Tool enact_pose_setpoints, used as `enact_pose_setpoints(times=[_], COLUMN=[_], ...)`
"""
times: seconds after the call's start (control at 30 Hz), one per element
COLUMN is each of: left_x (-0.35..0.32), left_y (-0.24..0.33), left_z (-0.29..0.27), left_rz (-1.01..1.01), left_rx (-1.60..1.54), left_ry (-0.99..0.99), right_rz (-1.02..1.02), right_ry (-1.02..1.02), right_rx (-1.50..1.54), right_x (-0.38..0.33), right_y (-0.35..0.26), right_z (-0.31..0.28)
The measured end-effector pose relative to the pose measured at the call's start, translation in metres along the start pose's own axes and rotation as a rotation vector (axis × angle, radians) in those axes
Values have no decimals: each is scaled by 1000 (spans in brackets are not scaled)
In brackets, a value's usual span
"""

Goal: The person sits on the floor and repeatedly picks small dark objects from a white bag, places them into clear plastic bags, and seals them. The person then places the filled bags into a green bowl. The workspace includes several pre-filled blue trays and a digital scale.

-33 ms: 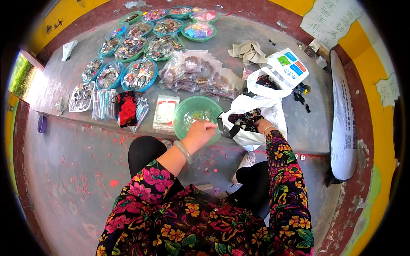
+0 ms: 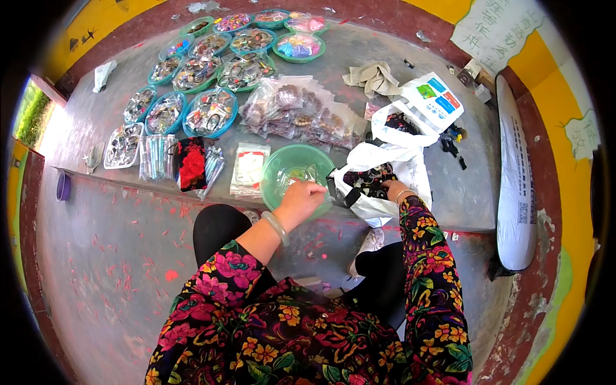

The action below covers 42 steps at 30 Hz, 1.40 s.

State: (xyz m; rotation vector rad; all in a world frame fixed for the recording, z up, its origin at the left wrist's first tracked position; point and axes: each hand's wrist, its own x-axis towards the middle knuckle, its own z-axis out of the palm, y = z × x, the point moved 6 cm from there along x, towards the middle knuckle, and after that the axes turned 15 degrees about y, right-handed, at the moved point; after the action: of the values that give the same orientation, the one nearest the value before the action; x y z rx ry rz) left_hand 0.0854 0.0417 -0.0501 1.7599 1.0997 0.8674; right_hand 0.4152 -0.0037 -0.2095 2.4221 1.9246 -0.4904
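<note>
Over the near rim of a green plastic basin (image 2: 274,168) is my left hand (image 2: 301,200), its fingers curled closed. What it holds, if anything, is hidden. Clear plastic packets (image 2: 301,173) lie in the basin beyond the fingers. To the right, my right hand (image 2: 394,188) reaches into the mouth of a white plastic bag (image 2: 416,173). Its bent fingers touch a heap of small dark trinkets (image 2: 369,181) inside, and the fingertips are partly hidden among them. A stack of flat clear packets (image 2: 248,170) sits left of the basin.
Blue and green bowls (image 2: 210,115) of small goods stand at the far left. Bagged bead bracelets (image 2: 298,112) are heaped beyond the basin. Another white bag (image 2: 433,102), a beige cloth (image 2: 373,78) and a red-black pouch (image 2: 191,165) lie about. A long white sack (image 2: 516,173) is at right.
</note>
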Motion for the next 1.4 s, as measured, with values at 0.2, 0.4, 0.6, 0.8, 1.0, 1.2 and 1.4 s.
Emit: enact_pose_setpoints(times=[0.2,0.4,0.6,0.8,1.0,1.2,1.4], left_x=[-2,-2,-2,-2,-3,-3,-2], left_y=[0,-1,2,-5,-6,-7,-12], left_z=[-2,0,-2,0,0,0,1], left_rz=[-54,12,-70,1,12,-16,-12], left_rx=[37,2,40,18,31,16,22], left_ry=[-37,10,-52,-11,-8,-11,-3], right_rz=[151,127,110,-15,91,377,45], right_ry=[-63,-66,-28,-88,-17,163,644], right_rx=[-106,-248,-181,-185,295,748,249], right_x=[-8,-5,-20,-15,-13,-21,-37], right_y=[-4,-1,-9,-12,-34,-36,-64], right_z=[-2,-6,-12,-4,-44,-87,-132])
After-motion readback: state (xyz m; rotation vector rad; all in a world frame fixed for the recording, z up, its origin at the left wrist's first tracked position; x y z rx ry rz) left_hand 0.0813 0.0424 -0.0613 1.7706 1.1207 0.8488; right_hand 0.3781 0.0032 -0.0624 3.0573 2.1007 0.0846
